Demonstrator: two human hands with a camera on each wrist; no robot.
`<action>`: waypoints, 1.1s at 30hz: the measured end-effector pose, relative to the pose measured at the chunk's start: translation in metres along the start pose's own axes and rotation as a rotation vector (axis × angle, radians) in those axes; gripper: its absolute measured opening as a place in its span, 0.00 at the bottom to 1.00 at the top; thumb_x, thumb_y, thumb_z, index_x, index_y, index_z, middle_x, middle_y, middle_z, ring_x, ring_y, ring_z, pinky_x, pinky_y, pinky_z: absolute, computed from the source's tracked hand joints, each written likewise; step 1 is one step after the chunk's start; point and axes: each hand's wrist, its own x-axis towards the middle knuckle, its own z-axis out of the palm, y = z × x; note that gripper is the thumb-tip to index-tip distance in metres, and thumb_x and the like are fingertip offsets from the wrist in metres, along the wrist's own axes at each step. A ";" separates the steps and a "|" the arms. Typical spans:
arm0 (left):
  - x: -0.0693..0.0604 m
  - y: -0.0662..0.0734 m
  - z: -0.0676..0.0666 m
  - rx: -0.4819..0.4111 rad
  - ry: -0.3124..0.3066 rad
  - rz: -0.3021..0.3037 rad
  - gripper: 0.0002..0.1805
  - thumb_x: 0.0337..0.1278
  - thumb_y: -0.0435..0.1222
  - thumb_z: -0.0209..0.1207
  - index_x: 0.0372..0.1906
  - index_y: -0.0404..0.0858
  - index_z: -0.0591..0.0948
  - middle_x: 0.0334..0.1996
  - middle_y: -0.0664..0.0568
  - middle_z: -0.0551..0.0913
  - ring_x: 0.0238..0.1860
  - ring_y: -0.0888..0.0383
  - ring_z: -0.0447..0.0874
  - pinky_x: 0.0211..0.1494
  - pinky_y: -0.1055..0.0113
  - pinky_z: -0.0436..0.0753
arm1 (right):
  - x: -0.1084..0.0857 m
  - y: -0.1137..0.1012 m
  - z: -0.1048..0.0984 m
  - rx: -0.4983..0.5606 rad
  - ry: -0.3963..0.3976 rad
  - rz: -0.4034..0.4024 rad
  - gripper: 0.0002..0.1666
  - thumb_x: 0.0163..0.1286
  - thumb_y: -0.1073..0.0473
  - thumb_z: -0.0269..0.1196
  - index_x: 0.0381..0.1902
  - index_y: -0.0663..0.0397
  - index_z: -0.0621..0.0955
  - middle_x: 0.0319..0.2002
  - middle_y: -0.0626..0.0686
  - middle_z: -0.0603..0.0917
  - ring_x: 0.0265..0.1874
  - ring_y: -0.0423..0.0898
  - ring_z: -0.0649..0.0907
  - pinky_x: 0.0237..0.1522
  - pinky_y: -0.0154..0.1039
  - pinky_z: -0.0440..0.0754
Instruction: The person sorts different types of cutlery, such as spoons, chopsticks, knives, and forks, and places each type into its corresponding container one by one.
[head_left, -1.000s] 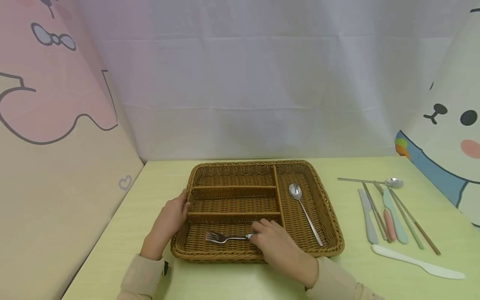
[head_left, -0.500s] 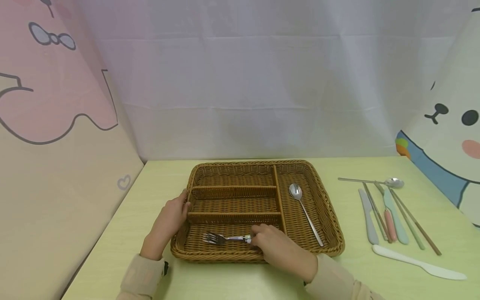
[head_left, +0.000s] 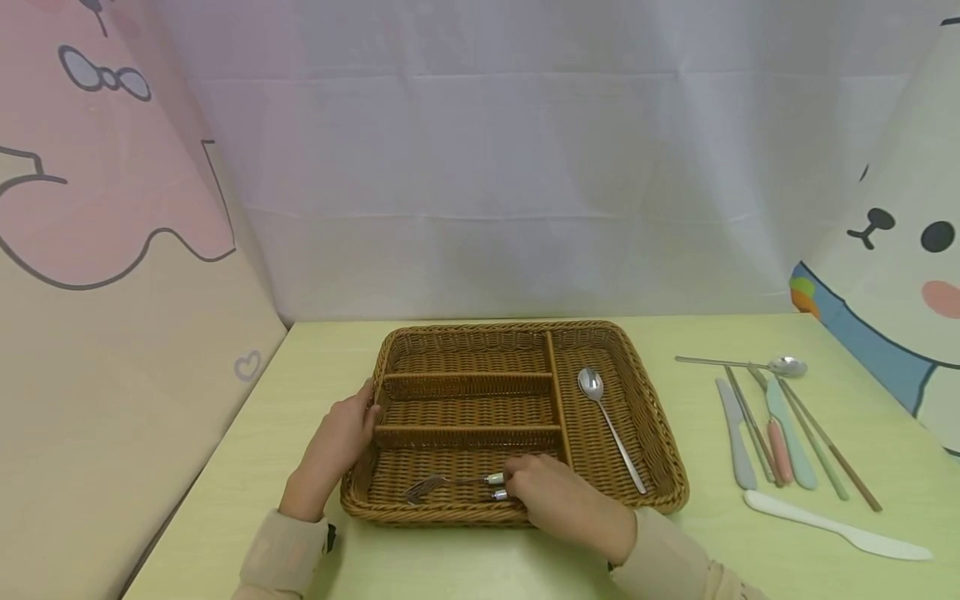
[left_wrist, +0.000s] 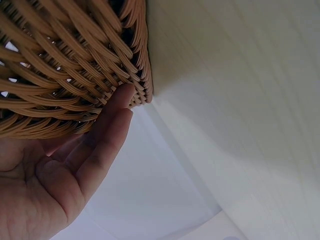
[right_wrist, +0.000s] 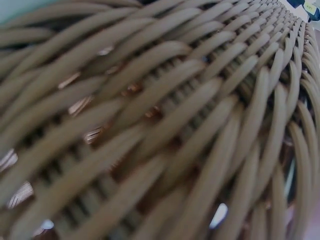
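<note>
Metal fork (head_left: 426, 486) w/ handle end behind R hand (head_left: 564, 503)

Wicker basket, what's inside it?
The right compartment holds a spoon; the front-left one holds two utensils, at least one a fork. The right hand covers part of their handles; anything beneath it is hidden.

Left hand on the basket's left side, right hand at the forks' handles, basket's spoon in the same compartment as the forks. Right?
No: the spoon in the basket lies in the right-hand compartment, across a divider from the forks, as the head view shows.
</note>
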 end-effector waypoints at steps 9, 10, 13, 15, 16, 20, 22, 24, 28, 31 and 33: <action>0.001 0.000 0.001 0.003 0.002 -0.006 0.28 0.66 0.32 0.48 0.65 0.24 0.58 0.22 0.44 0.77 0.14 0.61 0.66 0.22 0.68 0.68 | -0.005 0.004 0.001 -0.074 0.111 0.001 0.11 0.49 0.72 0.66 0.27 0.51 0.85 0.26 0.44 0.79 0.25 0.36 0.76 0.26 0.28 0.73; 0.000 0.000 0.001 0.003 0.002 -0.004 0.27 0.65 0.32 0.48 0.65 0.23 0.58 0.23 0.43 0.77 0.14 0.61 0.66 0.22 0.68 0.68 | -0.005 0.005 0.001 -0.074 0.125 0.005 0.11 0.48 0.72 0.66 0.28 0.51 0.85 0.27 0.44 0.80 0.26 0.37 0.77 0.26 0.29 0.74; 0.000 -0.001 0.000 0.010 0.009 0.006 0.27 0.65 0.32 0.48 0.65 0.23 0.59 0.26 0.41 0.79 0.15 0.61 0.68 0.23 0.67 0.69 | -0.008 0.008 0.000 -0.090 0.166 0.005 0.12 0.47 0.72 0.66 0.28 0.51 0.84 0.29 0.45 0.81 0.28 0.39 0.79 0.29 0.32 0.76; 0.000 -0.001 0.000 0.010 0.007 0.009 0.27 0.65 0.32 0.48 0.65 0.23 0.59 0.24 0.42 0.78 0.15 0.61 0.68 0.24 0.67 0.70 | -0.010 0.009 -0.001 -0.101 0.193 -0.001 0.11 0.48 0.71 0.65 0.29 0.51 0.84 0.30 0.45 0.82 0.29 0.40 0.79 0.30 0.32 0.77; 0.000 -0.001 0.000 0.010 0.008 0.010 0.27 0.65 0.32 0.48 0.65 0.23 0.59 0.24 0.43 0.78 0.15 0.61 0.68 0.24 0.67 0.70 | -0.011 0.010 -0.002 -0.107 0.206 -0.005 0.11 0.49 0.71 0.65 0.29 0.52 0.84 0.30 0.45 0.82 0.29 0.40 0.79 0.30 0.32 0.77; 0.000 -0.001 0.001 0.007 0.006 0.008 0.27 0.65 0.32 0.48 0.65 0.23 0.59 0.22 0.45 0.77 0.14 0.62 0.67 0.23 0.67 0.69 | -0.014 0.012 -0.006 -0.129 0.252 -0.001 0.09 0.52 0.69 0.63 0.31 0.52 0.84 0.28 0.45 0.81 0.27 0.39 0.78 0.29 0.30 0.76; 0.000 -0.001 0.001 0.004 0.004 0.007 0.27 0.66 0.32 0.48 0.65 0.23 0.59 0.20 0.46 0.76 0.14 0.61 0.66 0.22 0.68 0.68 | -0.016 0.014 -0.007 -0.135 0.274 0.009 0.08 0.52 0.68 0.64 0.30 0.52 0.84 0.27 0.45 0.81 0.26 0.39 0.77 0.28 0.28 0.75; 0.000 -0.001 0.001 0.006 0.006 0.008 0.27 0.65 0.32 0.48 0.65 0.23 0.59 0.20 0.46 0.75 0.13 0.61 0.66 0.22 0.68 0.68 | -0.018 0.016 -0.009 -0.139 0.303 0.020 0.06 0.52 0.67 0.65 0.29 0.53 0.83 0.27 0.45 0.80 0.26 0.39 0.77 0.28 0.28 0.75; 0.000 -0.001 0.001 0.011 0.014 0.009 0.27 0.65 0.32 0.48 0.65 0.23 0.59 0.26 0.41 0.79 0.16 0.60 0.70 0.23 0.67 0.70 | -0.022 0.022 -0.015 -0.154 0.377 0.035 0.06 0.51 0.66 0.67 0.29 0.52 0.82 0.29 0.46 0.79 0.27 0.40 0.77 0.29 0.30 0.76; 0.000 -0.001 0.001 0.011 0.015 0.003 0.27 0.65 0.32 0.48 0.65 0.23 0.59 0.35 0.35 0.81 0.20 0.59 0.75 0.25 0.66 0.72 | -0.025 0.027 -0.020 -0.161 0.435 0.054 0.07 0.51 0.65 0.68 0.30 0.53 0.83 0.31 0.47 0.80 0.30 0.42 0.79 0.31 0.33 0.78; 0.000 -0.001 0.001 0.010 0.014 0.002 0.27 0.65 0.32 0.48 0.65 0.23 0.59 0.39 0.32 0.80 0.21 0.58 0.77 0.26 0.65 0.73 | -0.027 0.031 -0.024 -0.166 0.468 0.071 0.08 0.51 0.66 0.68 0.31 0.54 0.83 0.33 0.48 0.80 0.31 0.42 0.79 0.32 0.34 0.79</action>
